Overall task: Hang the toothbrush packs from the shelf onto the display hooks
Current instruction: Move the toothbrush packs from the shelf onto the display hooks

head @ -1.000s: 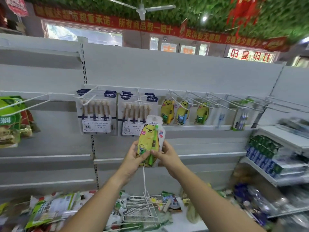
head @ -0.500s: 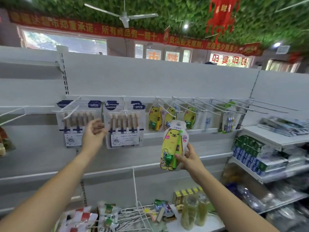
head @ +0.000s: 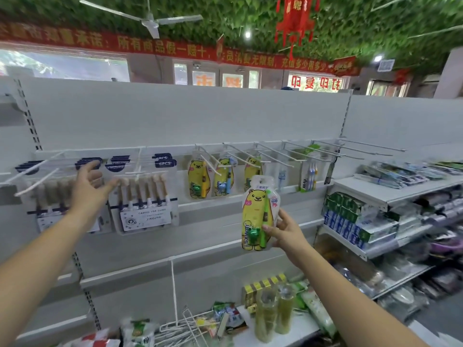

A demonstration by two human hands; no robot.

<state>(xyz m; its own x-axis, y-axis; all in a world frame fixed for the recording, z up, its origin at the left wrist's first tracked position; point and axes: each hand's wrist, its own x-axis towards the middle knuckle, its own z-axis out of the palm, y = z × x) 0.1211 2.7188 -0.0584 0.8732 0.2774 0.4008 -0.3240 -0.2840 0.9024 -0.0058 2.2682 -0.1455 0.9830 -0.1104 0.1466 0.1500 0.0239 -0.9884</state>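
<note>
My right hand (head: 284, 231) grips the lower right side of a yellow bear toothbrush pack (head: 258, 214) with a green brush, held upright in front of the white shelf wall. Three like bear packs (head: 199, 179) hang on white display hooks (head: 273, 156) just above and to its left. My left hand (head: 91, 189) is raised with fingers spread, in front of the large 6-piece toothbrush packs (head: 145, 194) hanging at the left, holding nothing. Whether it touches them is unclear.
Long bare hooks (head: 370, 149) stick out toward me at the upper right. Side shelves (head: 390, 199) at the right hold boxed goods. Below lie loose wire hooks (head: 185, 326), two bottles (head: 274, 309) and snack bags on the bottom shelf.
My left hand let go of the bear pack and rose to the left packs. My right hand carried the pack rightward and slightly up. The view turned left and up.
</note>
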